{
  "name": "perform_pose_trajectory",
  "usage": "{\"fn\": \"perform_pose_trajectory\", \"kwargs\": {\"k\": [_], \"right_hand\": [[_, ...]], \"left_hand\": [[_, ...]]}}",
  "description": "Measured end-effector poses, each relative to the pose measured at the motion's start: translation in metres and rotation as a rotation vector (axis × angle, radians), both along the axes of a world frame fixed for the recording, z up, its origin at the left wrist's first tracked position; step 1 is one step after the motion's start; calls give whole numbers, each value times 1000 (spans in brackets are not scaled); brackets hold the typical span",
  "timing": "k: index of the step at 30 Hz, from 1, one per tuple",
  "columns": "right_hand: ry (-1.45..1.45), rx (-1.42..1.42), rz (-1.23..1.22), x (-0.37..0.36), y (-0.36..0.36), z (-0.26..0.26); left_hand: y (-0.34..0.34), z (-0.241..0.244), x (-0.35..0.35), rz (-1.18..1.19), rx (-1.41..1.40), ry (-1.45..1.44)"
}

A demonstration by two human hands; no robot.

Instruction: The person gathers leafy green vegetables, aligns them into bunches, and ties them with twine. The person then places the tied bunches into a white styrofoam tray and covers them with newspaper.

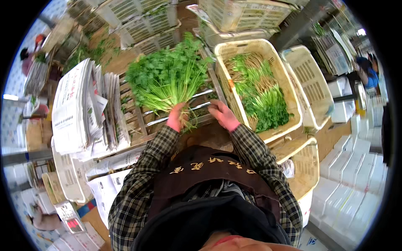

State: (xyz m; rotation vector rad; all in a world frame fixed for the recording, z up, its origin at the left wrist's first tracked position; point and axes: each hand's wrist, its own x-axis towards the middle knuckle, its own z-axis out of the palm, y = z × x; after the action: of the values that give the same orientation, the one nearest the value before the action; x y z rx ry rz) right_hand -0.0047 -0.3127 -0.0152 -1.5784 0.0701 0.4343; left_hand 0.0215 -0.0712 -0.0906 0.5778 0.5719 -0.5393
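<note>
My left hand (178,116) grips a bunch of leafy green herbs, perhaps coriander (171,75), at its stem ends, and the leaves fan out away from me over a slatted rack (141,120) with metal bars. Loose stems and roots hang below that hand. My right hand (222,114) is beside the rack's near right part, fingers curled with the thumb side toward the bunch; whether it holds anything is unclear. Right of it, a cream plastic crate (270,47) contains tied-looking bunches of greens (271,94) with pale brown roots.
Stacked newspapers (70,109) lie left of the herbs. Another plastic crate (309,84) leans beyond the full one, and more crates (150,28) are piled ahead. White foam boxes (348,185) stand at the right. Other people (370,72) are at the far right and far left.
</note>
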Motion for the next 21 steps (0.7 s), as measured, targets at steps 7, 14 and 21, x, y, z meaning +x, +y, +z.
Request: {"fn": "perform_pose_trajectory", "kwargs": {"k": [7, 14, 21], "right_hand": [[348, -48, -47, 102, 93, -18], [-341, -599, 196, 157, 149, -25], [-57, -713, 697, 223, 89, -10]], "left_hand": [[63, 33, -89, -136, 423, -26], [143, 27, -103, 181, 816, -104], [104, 13, -75, 29, 1088, -139]]}}
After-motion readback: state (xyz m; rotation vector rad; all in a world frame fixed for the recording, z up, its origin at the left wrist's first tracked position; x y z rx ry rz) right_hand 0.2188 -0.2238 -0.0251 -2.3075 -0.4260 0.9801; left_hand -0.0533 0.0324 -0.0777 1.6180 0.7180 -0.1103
